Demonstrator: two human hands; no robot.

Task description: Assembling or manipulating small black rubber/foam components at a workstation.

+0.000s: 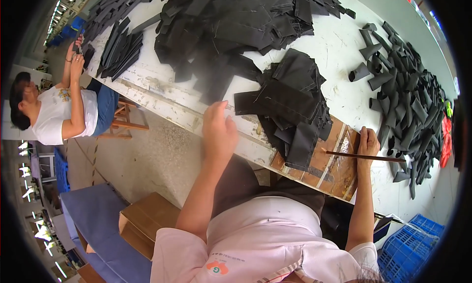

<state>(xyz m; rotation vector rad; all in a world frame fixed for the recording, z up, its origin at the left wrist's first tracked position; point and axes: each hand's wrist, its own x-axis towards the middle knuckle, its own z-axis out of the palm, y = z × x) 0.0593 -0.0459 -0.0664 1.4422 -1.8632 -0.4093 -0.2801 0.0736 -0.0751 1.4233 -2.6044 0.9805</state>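
My right hand [368, 142] is closed, with a thin dark brown stick [339, 155] lying across its heel and gripped in it. Beneath that hand is a brown board [339, 135] with clear tape on it. My left hand [219, 130] hovers over the table's near edge, fingers stretched and apart, holding nothing I can see. Just beyond its fingertips a flat black fabric piece [214, 81] is smeared by motion. Between my hands lies a stack of flat black fabric pieces [290, 98] with loose threads, partly on the board.
A large heap of flat black pieces [236, 22] covers the table's far side. Rolled black fabric tubes [403, 91] pile up at right, above a blue crate [413, 243]. A co-worker [64, 106] sits at left, handling dark strips. Cardboard box [152, 219] stands lower left.
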